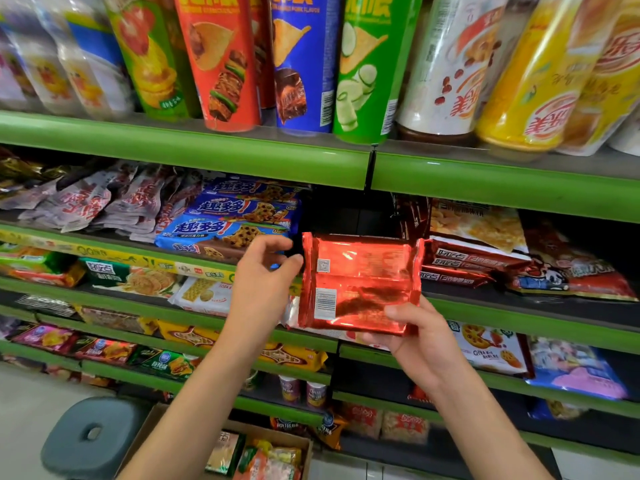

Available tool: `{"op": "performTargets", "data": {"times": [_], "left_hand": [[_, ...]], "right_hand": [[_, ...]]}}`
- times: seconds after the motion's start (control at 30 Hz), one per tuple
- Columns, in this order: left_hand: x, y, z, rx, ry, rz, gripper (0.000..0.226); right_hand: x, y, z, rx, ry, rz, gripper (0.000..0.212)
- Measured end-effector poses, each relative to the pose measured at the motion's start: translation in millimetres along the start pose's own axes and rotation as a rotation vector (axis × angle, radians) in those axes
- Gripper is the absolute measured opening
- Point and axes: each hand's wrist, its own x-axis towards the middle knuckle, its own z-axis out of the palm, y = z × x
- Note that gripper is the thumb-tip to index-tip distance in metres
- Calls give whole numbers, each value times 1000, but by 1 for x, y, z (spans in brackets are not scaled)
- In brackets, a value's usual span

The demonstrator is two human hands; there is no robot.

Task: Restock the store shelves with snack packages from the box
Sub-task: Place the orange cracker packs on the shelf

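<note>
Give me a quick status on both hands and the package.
Right hand grips red foil package at its lower corner. Left hand at its left edge, grip unclear. Package in front of dark shelf gap; nothing blocking.

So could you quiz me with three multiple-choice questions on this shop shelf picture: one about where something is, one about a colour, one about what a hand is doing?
1. Where is the cardboard box?
A. On the top shelf
B. On the floor below the shelves, beside the grey stool
C. In the person's left hand

2. What colour is the shiny package being held?
A. Red
B. Blue
C. Green

3. How does the right hand stand?
A. Hanging free, holding nothing
B. Resting flat on the stool
C. Gripping the package's lower right corner

Answers:
1. B, the box sits at the bottom of the view next to the stool, with packets inside.
2. A, its foil wrapper is red, with white barcode labels.
3. C, the thumb lies over the front of the package and the fingers are behind it, while the left hand is at its left edge.
</note>
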Motion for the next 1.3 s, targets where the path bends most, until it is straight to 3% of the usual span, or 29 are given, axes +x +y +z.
{"op": "performTargets", "data": {"times": [0.13, 0.23, 0.5, 0.67, 0.77, 0.87, 0.97, 1.07, 1.23, 1.3], "left_hand": [[1, -8, 1, -134, -229, -182, 19], [-4, -9, 6, -138, -288, -195, 15], [1, -8, 9, -132, -205, -188, 18], [-4, -1, 12, 52, -49, 29, 20], [-15, 8, 16, 52, -229, 92, 16], [-21, 10, 18, 54, -387, 92, 63], [-20, 9, 15, -95, -417, 34, 68], [-10, 0, 9, -389, -328, -133, 52], [-1, -15, -2, -660, -256, -337, 50], [-1, -20, -4, -673, -239, -370, 52]], "right_hand": [[2, 2, -8, 80, -31, 6, 41], [4, 2, -9, 64, -47, 12, 49], [4, -2, -6, 24, -39, -8, 49], [-1, -7, -1, -29, 9, -81, 44], [-7, -10, 12, -246, -103, -197, 56], [-19, -10, 27, -579, -336, -294, 78], [-31, -4, 36, -922, -440, -351, 83], [-35, -1, 40, -1237, -476, -446, 68], [-30, -10, 37, -1053, -199, -432, 26], [-26, -15, 31, -1035, -132, -448, 25]]}}
